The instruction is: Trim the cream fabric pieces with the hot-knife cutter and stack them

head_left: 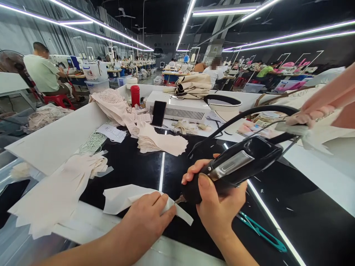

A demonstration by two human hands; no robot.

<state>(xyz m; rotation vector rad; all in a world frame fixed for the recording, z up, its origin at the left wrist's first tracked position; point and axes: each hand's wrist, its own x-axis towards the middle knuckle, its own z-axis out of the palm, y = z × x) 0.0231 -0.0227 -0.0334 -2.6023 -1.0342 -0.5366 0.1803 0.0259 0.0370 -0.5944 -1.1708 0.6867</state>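
My left hand [151,218] is closed on a cream fabric piece [119,199], pressing it to the black glossy tabletop [124,162]. The fabric's narrow end sticks out to the right of my fingers. My right hand [219,199] is wrapped round a black handheld power tool [235,164], its metal tip [181,199] at the edge of the fabric, close to my left fingertips. A cable runs from the tool's far end up to the right.
Cream fabric stacks lie at the left [55,192] and beyond the middle [161,140]. Teal snips [263,232] lie right of my right hand. Behind stand a phone [159,113], a red bottle [135,95] and a white vented box [180,107]. Other people sit farther off.
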